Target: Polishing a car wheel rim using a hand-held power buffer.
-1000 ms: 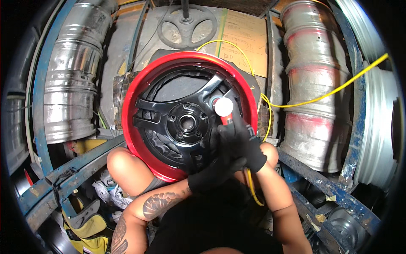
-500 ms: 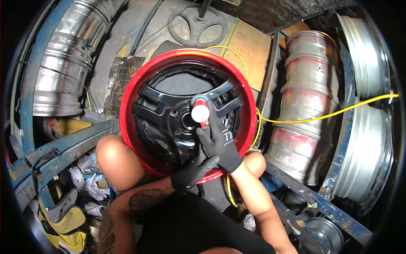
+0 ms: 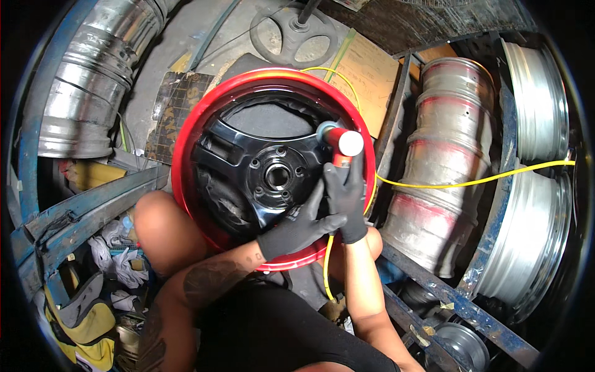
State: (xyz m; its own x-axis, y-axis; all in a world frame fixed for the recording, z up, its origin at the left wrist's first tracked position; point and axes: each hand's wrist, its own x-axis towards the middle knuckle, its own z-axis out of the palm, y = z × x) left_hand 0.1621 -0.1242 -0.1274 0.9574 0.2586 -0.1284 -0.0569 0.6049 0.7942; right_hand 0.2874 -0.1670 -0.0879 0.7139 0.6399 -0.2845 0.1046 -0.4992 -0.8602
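Note:
Between my knees sits a car wheel with a red rim [image 3: 192, 118] and glossy black spokes [image 3: 273, 139]. My right hand [image 3: 347, 201], in a black glove, is closed around a small red air sander [image 3: 338, 133] with a white cap. Its round bluish pad rests on the upper right spoke, near the rim. My left hand [image 3: 299, 230], gloved too, lies across the near side of the wheel with its fingers stretched out. The left thumb reaches to the right hand's wrist; the left palm is hidden from above.
A yellow hose [image 3: 483, 180] crosses from the right and passes around the wheel. Bare metal wheels are stacked at the left [image 3: 77, 118] and right [image 3: 434, 161], beside blue metal frames [image 3: 486, 260]. A grey three-spoked stand base [image 3: 291, 37] and cardboard [image 3: 369, 68] lie beyond.
The sander has moved right and slightly up, from beside the hub along the spoke toward the rim. My left hand has moved right and slightly up, with the hub now uncovered.

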